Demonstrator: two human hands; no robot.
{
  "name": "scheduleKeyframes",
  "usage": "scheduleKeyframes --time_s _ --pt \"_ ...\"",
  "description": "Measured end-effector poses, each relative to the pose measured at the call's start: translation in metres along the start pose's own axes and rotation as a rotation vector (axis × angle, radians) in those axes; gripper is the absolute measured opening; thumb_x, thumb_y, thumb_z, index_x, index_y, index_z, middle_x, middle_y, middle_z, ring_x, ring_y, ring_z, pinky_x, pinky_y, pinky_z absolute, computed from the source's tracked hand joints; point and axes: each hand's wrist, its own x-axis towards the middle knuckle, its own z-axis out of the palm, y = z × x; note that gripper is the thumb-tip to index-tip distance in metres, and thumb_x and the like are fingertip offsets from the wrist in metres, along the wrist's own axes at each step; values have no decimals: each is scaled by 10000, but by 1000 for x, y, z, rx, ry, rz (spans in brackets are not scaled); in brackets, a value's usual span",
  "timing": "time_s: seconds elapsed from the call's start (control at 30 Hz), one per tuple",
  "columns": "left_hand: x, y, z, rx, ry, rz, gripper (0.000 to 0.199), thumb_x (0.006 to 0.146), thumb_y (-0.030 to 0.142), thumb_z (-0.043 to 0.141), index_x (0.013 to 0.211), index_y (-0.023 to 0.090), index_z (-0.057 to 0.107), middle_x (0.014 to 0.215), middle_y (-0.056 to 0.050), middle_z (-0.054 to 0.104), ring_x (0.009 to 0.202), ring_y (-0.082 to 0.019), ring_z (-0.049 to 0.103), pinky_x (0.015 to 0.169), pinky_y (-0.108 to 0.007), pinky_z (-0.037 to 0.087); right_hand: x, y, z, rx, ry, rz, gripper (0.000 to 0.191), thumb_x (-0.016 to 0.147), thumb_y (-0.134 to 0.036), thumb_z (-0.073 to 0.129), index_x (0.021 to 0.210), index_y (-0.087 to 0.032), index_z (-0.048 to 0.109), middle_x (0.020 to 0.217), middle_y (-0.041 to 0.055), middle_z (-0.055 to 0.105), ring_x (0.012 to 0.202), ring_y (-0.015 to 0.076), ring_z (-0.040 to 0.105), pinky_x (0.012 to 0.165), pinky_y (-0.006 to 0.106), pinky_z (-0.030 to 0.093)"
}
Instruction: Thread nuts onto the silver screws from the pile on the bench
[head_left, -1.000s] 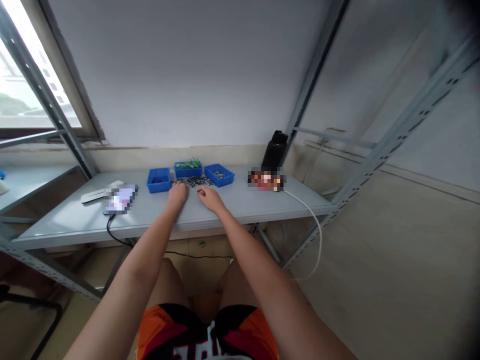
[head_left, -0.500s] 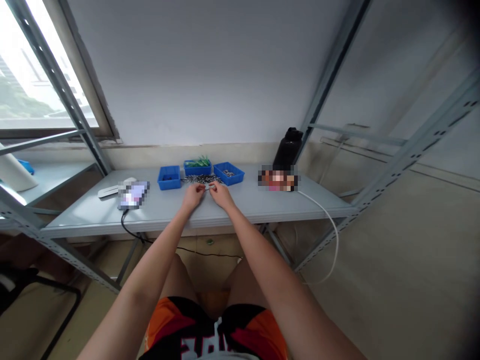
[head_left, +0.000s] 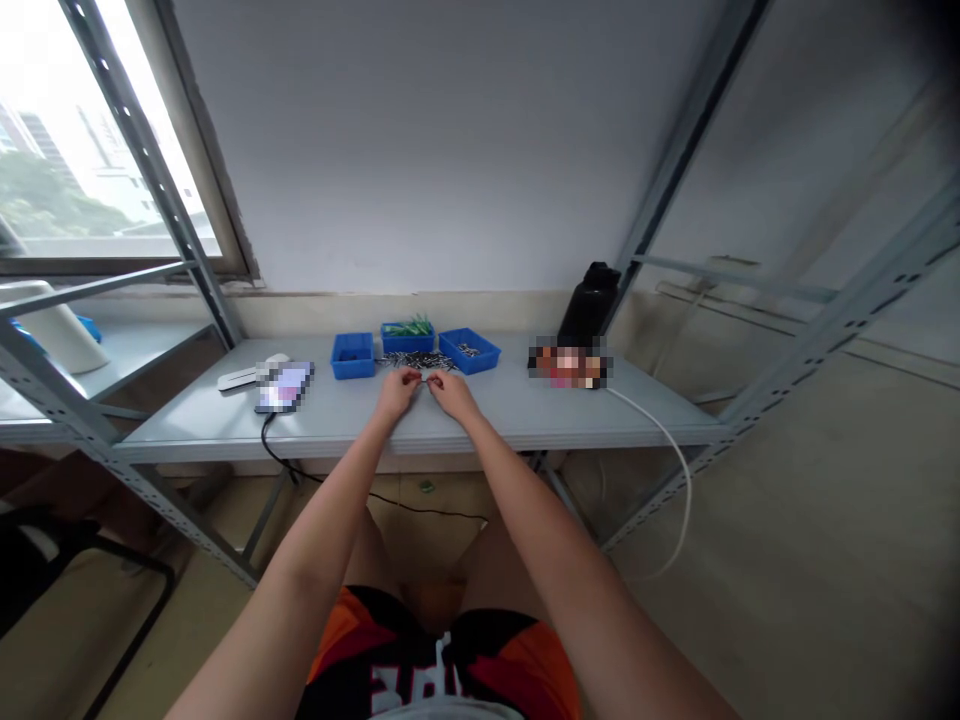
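Note:
My left hand [head_left: 398,391] and my right hand [head_left: 450,392] are close together above the front part of the shelf table. Both have their fingers pinched, the fingertips almost meeting around something too small to make out. Just behind them lies a loose pile of small thin dark and silvery pieces [head_left: 420,360]. Around the pile stand three blue trays: the left tray [head_left: 353,371] has dark bits in it, the back tray [head_left: 409,343] carries long green pieces [head_left: 411,326], and the right tray [head_left: 480,363] contains small silvery pieces [head_left: 469,350].
To the left lie a lit phone [head_left: 285,387] with a black cable and a flat white object [head_left: 244,378]. At the right a black bottle [head_left: 589,305] stands behind a blurred-out device [head_left: 568,367] with a white cable [head_left: 686,480]. Metal uprights flank the grey table [head_left: 510,420].
The whole view has shifted a little, so the things on the table appear further right. My hands stay together, with their fingers slightly rearranged.

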Motion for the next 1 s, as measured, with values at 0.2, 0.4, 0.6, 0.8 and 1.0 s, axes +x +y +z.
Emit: scheduleKeyframes --time_s 0.2,0.4,0.6,0.8,1.0 --pt "-2 2 -1 37 14 -41 208 808 255 626 939 134 733 944 -108 747 870 -223 675 840 -332 502 0 2 0 68 10 -4 184 907 -234 489 961 -202 662 761 22 691 742 170 630 759 271 455" --pt "-4 6 -3 53 -3 -14 204 819 251 602 902 134 746 911 -99 750 851 -215 675 819 -315 499 0 2 0 68 22 -4 188 911 -239 480 971 -198 654 749 19 682 743 170 630 761 271 449" --pt "-5 9 -4 -73 7 21 181 810 225 620 921 137 732 930 -96 750 865 -201 675 840 -312 504 -1 1 -1 48 -49 -37 198 924 -236 473 996 -207 654 767 15 690 746 161 629 740 256 435" --pt "-5 10 -3 -161 9 15 161 786 230 639 886 123 705 909 -105 740 865 -199 676 833 -312 511 -1 0 -1 32 -63 -61 195 927 -264 484 944 -218 673 762 13 691 743 165 622 737 253 429" --pt "-5 10 -1 -104 23 -2 104 767 190 636 840 133 684 847 -75 730 806 -172 662 802 -290 506 -3 -6 -5 36 -24 -32 247 949 -307 443 874 -218 661 762 22 689 727 165 614 724 248 420"
